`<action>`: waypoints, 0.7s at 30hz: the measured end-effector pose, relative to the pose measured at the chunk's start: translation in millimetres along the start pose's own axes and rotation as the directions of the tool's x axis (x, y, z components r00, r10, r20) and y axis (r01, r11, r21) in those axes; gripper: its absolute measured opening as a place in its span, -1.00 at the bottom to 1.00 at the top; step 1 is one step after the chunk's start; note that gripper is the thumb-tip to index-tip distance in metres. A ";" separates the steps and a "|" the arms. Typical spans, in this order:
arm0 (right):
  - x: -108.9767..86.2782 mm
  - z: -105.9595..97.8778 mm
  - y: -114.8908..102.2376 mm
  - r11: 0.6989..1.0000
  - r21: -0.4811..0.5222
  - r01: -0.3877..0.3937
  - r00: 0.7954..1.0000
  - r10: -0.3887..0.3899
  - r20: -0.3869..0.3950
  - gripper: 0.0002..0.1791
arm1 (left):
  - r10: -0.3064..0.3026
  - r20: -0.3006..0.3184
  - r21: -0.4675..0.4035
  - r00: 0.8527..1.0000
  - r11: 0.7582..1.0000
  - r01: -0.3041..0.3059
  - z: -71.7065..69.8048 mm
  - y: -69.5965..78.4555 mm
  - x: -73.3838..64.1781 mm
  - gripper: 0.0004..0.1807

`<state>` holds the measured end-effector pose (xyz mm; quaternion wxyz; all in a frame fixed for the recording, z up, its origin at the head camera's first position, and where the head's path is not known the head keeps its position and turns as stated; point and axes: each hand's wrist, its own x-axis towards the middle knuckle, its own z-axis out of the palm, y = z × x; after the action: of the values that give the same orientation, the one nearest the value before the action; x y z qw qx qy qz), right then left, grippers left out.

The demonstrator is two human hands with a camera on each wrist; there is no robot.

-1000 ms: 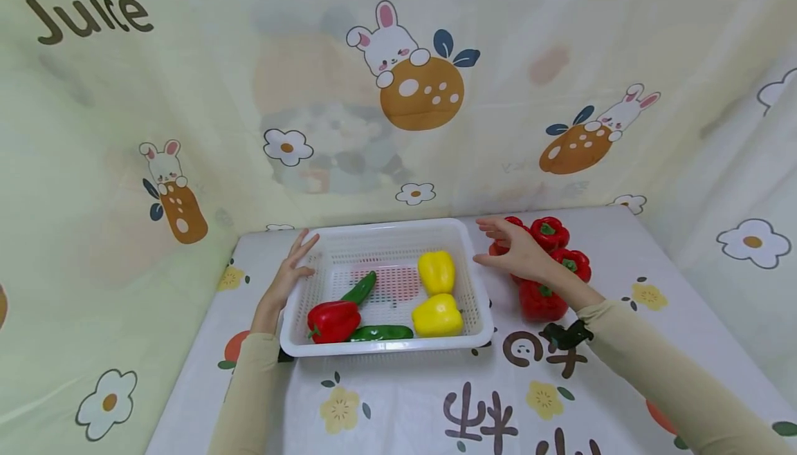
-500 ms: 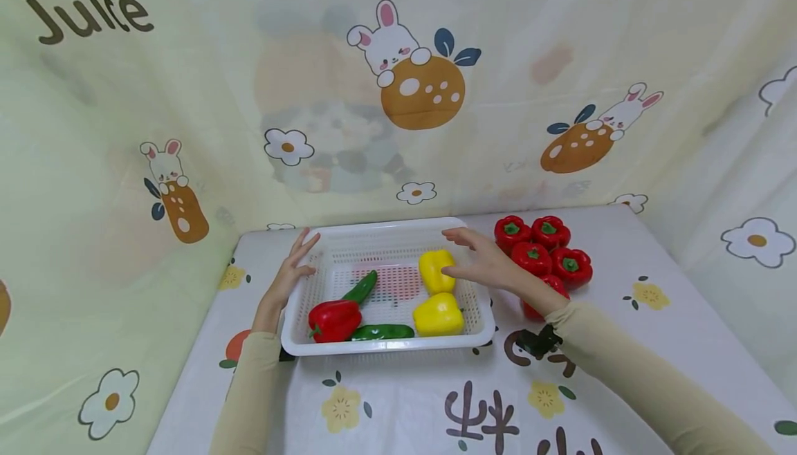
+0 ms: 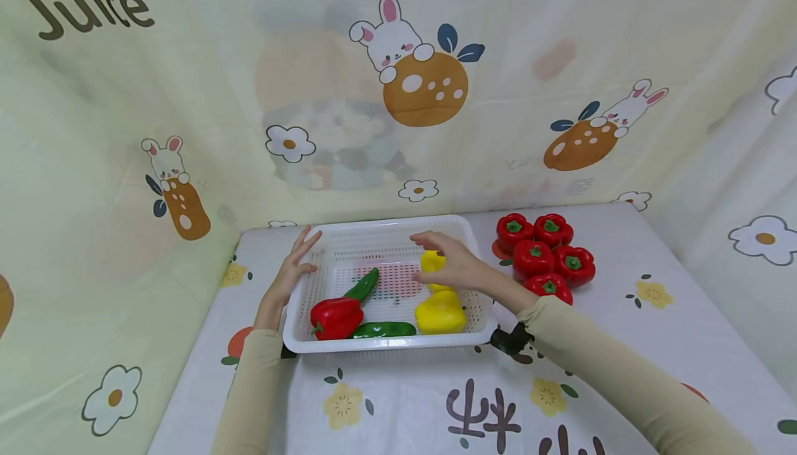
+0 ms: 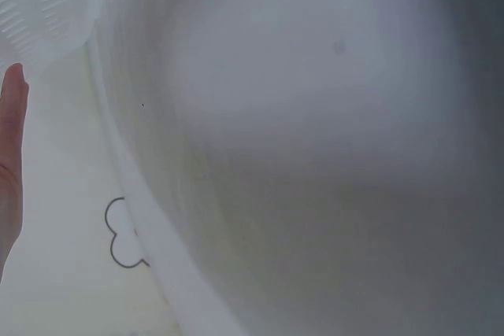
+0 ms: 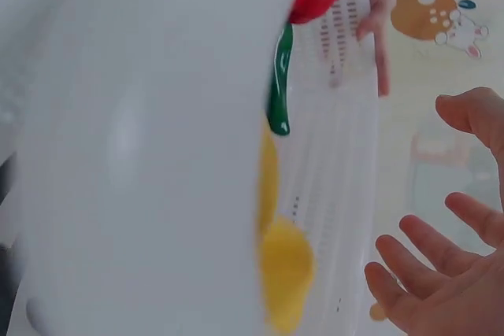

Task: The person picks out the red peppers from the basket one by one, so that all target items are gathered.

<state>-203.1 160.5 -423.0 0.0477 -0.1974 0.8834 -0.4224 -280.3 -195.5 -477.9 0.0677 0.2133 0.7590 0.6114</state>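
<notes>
A white plastic basket (image 3: 389, 346) holds a red bell pepper (image 3: 336, 318), two yellow bell peppers and two slim dark green vegetables (image 3: 382, 330) (image 3: 362, 285). My left hand (image 3: 288, 279) rests at the basket's left rim, its fingers spread. Over the basket's right side reaches my right hand (image 3: 453, 263), fingers apart and nothing between them. It partly hides the rear yellow pepper (image 3: 431, 261); the front yellow pepper (image 3: 441, 313) shows fully. In the right wrist view the right hand (image 5: 441, 265) has its fingers extended and spaced apart.
Several red bell peppers (image 3: 534, 259) stand bunched on the table right of the basket. A patterned cloth (image 3: 386, 406) covers the table, and a printed curtain (image 3: 336, 81) hangs behind it. A black strap (image 3: 512, 339) sits at my right wrist.
My right hand has moved left from beside the red peppers, across the basket's right rim to above the yellow peppers. The left hand and the basket have stayed in place.
</notes>
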 end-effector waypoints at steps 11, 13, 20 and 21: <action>13.3 22.8 -18.5 0.997 0.052 0.052 0.996 -0.056 0.070 -0.23 | 0.038 0.009 0.004 0.999 0.999 -0.038 1.3 6.4 -0.2 -0.27; 14.8 28.2 -21.6 0.997 0.065 0.051 0.996 -0.056 0.073 -0.24 | 0.036 0.008 0.006 0.999 0.999 -0.036 0.9 6.0 0.0 -0.27; 20.7 50.8 -31.0 0.994 0.058 0.090 0.990 -0.096 0.107 -0.22 | 0.013 0.010 0.009 1.000 1.000 -0.013 0.5 5.0 -1.2 -0.27; 21.7 53.6 -32.7 0.993 0.059 0.101 0.988 -0.107 0.113 -0.22 | 0.011 0.010 0.008 1.000 1.000 -0.011 0.6 4.9 -1.0 -0.27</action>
<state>-199.5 94.6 -430.4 0.0822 -0.2661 0.8560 -0.4355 -278.0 -194.6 -473.5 0.0672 0.2206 0.7601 0.6075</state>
